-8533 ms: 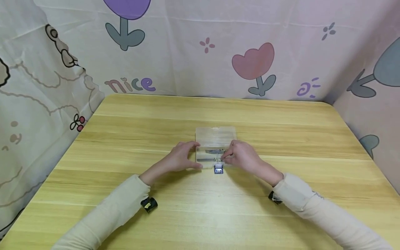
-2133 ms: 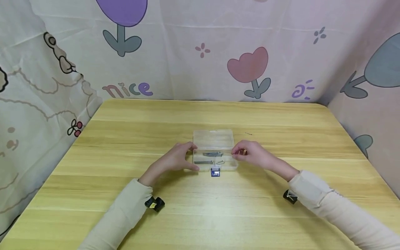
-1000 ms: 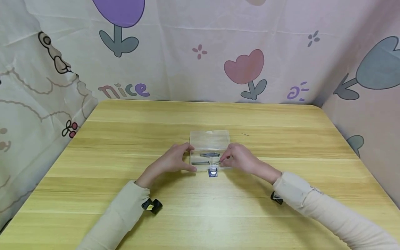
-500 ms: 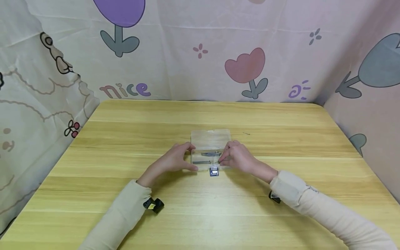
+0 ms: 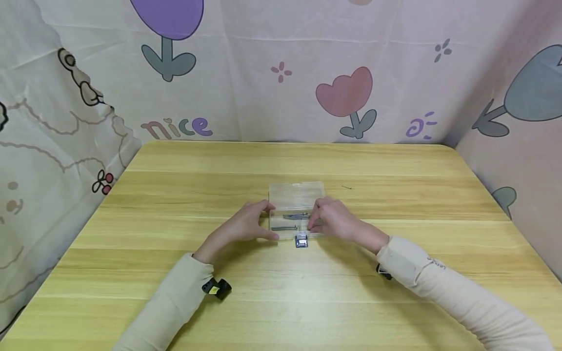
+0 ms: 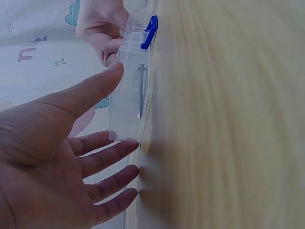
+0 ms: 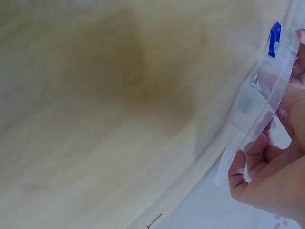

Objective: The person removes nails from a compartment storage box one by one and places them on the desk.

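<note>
A clear plastic box (image 5: 287,236) lies on the table, its lid (image 5: 296,195) folded back and its blue latch (image 5: 301,242) toward me. My left hand (image 5: 248,223) holds the box's left end, thumb at the front corner, fingers at the back one. Inside, several long nails (image 5: 297,216) fill the rear compartment and more nails (image 5: 283,228) lie front left. The curled fingers of my right hand (image 5: 335,219) reach into the front right compartment; I cannot tell what they pinch, as the fingertips cover it. One small nail (image 5: 347,187) lies on the table behind the right hand.
The wooden table (image 5: 263,302) reaches back to a printed cloth (image 5: 250,97) hung behind it. More cloth hangs along the left and right sides. A small black camera (image 5: 217,289) sits at the left sleeve's cuff.
From beside the box, the right hand has come back over the front right compartment, covering the small nails there. A small nail now on the table was absent 8.5 seconds ago. The left hand stays put.
</note>
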The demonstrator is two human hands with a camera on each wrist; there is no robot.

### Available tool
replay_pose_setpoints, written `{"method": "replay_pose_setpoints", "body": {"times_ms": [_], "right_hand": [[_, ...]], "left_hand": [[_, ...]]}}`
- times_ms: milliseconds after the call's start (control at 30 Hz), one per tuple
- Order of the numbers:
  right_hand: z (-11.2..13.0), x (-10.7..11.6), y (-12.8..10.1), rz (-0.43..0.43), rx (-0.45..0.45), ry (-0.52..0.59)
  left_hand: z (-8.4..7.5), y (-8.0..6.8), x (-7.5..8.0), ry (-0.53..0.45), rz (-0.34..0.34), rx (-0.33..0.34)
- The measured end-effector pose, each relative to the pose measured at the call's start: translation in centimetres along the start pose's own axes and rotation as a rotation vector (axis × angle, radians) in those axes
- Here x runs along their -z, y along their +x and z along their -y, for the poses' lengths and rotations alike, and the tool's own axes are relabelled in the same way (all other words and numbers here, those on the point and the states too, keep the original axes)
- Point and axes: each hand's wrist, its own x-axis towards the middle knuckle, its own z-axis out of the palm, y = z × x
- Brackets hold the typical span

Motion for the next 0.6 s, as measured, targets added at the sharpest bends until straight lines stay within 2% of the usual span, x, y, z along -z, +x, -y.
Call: {"method": "replay_pose_setpoints", "body": {"times_ms": [300,600], "right_hand": [[-0.41,-0.13,-0.11,0.015,0.053,-0.044],[-0.06,0.17,-0.11,0.046,0.16,-0.184]], "left_hand": [[-0.01,-0.03,-0.01,-0.012,0.003,-0.007],[-0.08,0.01,-0.11,-0.005,-0.004,0.004]]}}
